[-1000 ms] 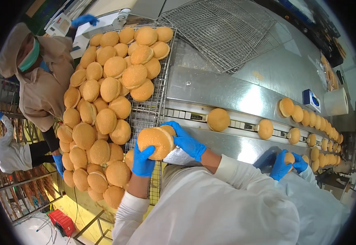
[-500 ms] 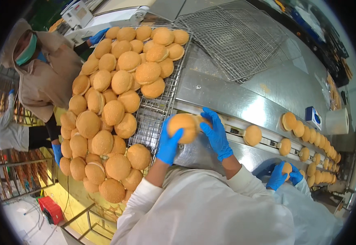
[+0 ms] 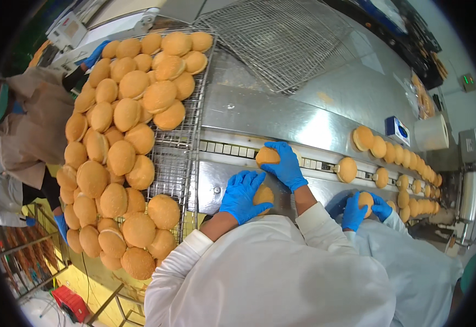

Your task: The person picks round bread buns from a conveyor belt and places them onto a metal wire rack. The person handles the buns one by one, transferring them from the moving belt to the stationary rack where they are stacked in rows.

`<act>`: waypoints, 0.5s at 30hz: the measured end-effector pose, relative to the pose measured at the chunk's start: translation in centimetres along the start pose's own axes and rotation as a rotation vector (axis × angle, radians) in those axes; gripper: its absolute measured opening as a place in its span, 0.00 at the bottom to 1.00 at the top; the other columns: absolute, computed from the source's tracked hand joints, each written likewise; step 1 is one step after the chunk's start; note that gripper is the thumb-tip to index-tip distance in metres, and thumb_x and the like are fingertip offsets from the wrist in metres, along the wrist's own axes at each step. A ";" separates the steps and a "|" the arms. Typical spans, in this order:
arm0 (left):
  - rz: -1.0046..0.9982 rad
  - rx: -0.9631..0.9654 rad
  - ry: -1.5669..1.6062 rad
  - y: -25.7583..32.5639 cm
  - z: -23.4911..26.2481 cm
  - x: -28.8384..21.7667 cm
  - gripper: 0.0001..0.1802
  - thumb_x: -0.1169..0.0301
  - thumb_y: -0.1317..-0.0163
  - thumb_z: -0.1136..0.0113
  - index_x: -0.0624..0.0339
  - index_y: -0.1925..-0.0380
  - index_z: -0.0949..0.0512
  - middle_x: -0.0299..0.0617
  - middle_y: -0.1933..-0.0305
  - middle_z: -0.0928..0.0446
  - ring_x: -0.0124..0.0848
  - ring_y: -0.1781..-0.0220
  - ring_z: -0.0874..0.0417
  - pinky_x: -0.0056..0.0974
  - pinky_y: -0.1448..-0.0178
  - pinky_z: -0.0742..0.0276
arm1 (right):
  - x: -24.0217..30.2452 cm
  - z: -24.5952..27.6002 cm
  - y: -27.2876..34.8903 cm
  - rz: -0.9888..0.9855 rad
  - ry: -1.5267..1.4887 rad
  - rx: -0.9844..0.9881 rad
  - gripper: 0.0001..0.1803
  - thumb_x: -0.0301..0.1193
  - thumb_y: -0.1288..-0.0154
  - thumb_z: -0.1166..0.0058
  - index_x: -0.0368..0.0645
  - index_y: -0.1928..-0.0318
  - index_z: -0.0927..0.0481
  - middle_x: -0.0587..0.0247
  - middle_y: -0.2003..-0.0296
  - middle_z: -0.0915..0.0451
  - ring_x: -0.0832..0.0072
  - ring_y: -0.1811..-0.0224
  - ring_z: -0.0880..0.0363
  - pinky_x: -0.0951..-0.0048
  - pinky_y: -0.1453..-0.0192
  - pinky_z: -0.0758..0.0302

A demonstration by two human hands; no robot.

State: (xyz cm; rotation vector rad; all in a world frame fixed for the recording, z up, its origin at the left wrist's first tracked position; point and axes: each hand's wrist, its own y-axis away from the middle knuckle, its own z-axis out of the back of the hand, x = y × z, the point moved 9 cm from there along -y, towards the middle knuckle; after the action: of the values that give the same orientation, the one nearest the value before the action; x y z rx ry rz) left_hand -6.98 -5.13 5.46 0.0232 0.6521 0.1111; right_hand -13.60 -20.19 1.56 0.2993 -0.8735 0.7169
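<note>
Lying between left thumb (image 3: 260, 209) and fingers (image 3: 250, 180), a bun (image 3: 263, 195).

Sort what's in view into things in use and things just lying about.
In use:
left hand, holding near bun
right hand, gripping far bun
conveyor
loaded rack with heaped buns

Apparently lying about:
overlapping wire racks
blue-and-white box
white roll
red crate

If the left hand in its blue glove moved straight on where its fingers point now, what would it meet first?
Probably the right blue-gloved hand, which grasps a round golden-brown bun; the exact depth is unclear.
</note>
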 end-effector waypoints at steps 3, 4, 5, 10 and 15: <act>0.003 0.205 -0.034 -0.6 -2.2 -1.1 0.47 0.46 0.52 0.29 0.56 0.35 0.33 0.49 0.42 0.30 0.46 0.34 0.33 0.46 0.32 0.35 | -3.2 3.9 1.4 -0.122 -0.211 -0.149 0.22 0.27 0.51 0.33 0.44 0.52 0.19 0.59 0.51 0.23 0.62 0.48 0.24 0.64 0.37 0.29; -0.005 0.269 -0.010 -0.6 -2.5 -1.6 0.47 0.45 0.52 0.29 0.56 0.35 0.32 0.49 0.43 0.30 0.46 0.34 0.33 0.47 0.32 0.35 | -5.4 5.3 2.0 -0.227 -0.296 -0.179 0.22 0.26 0.51 0.33 0.44 0.52 0.19 0.59 0.52 0.23 0.63 0.48 0.24 0.64 0.38 0.29; -0.013 0.334 0.013 -0.4 -2.6 -2.1 0.46 0.45 0.53 0.29 0.55 0.36 0.31 0.49 0.43 0.31 0.47 0.35 0.32 0.47 0.32 0.34 | -8.0 6.9 2.9 -0.330 -0.383 -0.209 0.21 0.26 0.51 0.34 0.43 0.53 0.19 0.59 0.53 0.22 0.64 0.48 0.24 0.65 0.38 0.29; 0.030 0.473 0.126 -0.6 -3.6 -2.1 0.42 0.49 0.56 0.25 0.55 0.42 0.29 0.50 0.46 0.29 0.50 0.43 0.26 0.50 0.37 0.28 | -13.3 13.1 7.3 -0.389 -0.046 -0.578 0.17 0.24 0.48 0.37 0.40 0.56 0.20 0.58 0.56 0.22 0.66 0.51 0.24 0.66 0.41 0.29; 0.228 0.211 1.050 -4.3 -6.3 1.1 0.41 0.62 0.52 0.23 0.58 0.41 0.34 0.52 0.48 0.28 0.46 0.47 0.22 0.48 0.39 0.25 | -9.7 14.6 8.3 -0.319 -0.145 -0.920 0.13 0.24 0.44 0.40 0.40 0.56 0.20 0.59 0.56 0.23 0.68 0.53 0.25 0.67 0.43 0.29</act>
State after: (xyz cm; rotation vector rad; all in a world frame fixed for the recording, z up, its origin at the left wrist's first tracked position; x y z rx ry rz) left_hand -9.57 -9.35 -0.48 0.2554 1.7094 0.2803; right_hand -32.11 -25.98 2.67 -0.3347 -1.1696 -0.0461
